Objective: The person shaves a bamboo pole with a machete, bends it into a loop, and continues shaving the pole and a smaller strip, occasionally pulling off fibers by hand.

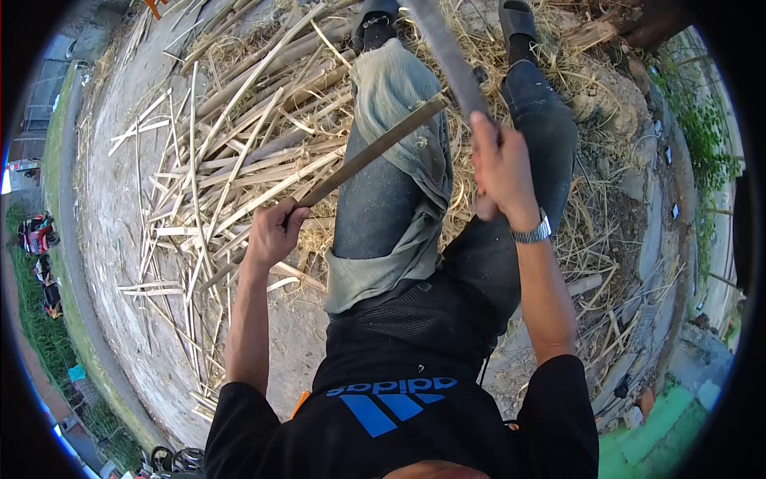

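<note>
The left hand (275, 232) grips a dark wooden strip (375, 149), angled across the cloth (395, 88) draped over the left leg. The right hand (503, 169) holds a long blade (449, 57), its far portion extending past the top edge of the view. The strip's far end is near the blade. Loose pale strips (231, 188) and shavings (589, 209) cover parts of the ground (112, 199).

Open-air work yard, grey ground (116, 239). Scattered over it: split wood strips (194, 160), curled shavings (586, 227) (plentiful). Margins: grass strip (67, 207), leafy greenery (696, 128), red motorcycle (37, 234).
</note>
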{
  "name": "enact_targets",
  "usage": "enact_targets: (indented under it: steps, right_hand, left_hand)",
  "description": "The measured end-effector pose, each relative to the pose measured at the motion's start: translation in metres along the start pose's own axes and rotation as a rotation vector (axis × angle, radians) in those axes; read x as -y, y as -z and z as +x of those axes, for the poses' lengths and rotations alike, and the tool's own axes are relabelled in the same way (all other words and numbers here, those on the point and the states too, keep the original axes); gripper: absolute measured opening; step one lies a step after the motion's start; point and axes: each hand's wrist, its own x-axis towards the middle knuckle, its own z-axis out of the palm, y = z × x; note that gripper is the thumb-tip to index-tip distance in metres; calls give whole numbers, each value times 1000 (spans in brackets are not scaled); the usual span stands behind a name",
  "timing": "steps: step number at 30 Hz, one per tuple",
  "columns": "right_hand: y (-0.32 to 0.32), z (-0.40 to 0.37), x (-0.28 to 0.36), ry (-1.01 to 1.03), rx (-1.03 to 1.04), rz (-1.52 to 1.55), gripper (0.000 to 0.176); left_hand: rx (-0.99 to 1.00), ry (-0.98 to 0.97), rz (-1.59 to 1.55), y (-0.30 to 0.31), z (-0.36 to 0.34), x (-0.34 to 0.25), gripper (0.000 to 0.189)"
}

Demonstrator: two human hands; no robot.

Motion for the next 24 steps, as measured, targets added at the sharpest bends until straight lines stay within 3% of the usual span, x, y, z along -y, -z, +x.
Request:
enact_targets:
  steps: [1, 3, 4, 5, 7, 8, 11, 13, 16, 18, 21, 22, 24]
  right_hand:
    - [-1, -6, 0, 18, -3, 1, 52]
    - [-7, -24, -6, 381, 135, -340, 53]
    - [-5, -20, -5, 418, 88, -341, 51]
    - [-6, -13, -4, 405, 90, -339, 51]
    - [-5, -1, 9, 123, -127, -156, 48]
    - [-10, -2, -4, 241, -126, -198, 48]
    - [10, -9, -4, 318, -20, -366, 50]
    - [25, 5, 3, 75, -67, -262, 53]
    - [31, 13, -17, 130, -81, -118, 52]
    - [43, -4, -5, -196, 136, 97, 49]
    - [60, 3, 0, -65, -6, 29, 46]
    - [60, 3, 1, -73, -38, 188, 47]
    - [63, -6, 9, -33, -74, 180, 47]
  left_hand:
    - [-15, -9, 3, 2, 4, 1, 37]
    - [50, -24, -65, 7, 7, 5, 38]
    - [107, 20, -111, 9, 8, 8, 40]
    - [118, 26, -113, 11, 8, 11, 40]
    - [189, 83, -138, 12, 8, 10, 40]
    - [179, 76, -154, 15, 8, 5, 41]
    - [157, 14, -110, 27, 6, 25, 42]
    - [180, 23, -103, 29, 8, 15, 40]
    - [135, -7, -79, 31, 7, 16, 39]
    - [167, 15, -107, 36, 7, 21, 39]
    - [173, 81, -98, 34, 7, 12, 39]
    - [181, 104, -79, 33, 7, 11, 40]
    - [183, 76, -90, 24, 6, 23, 42]
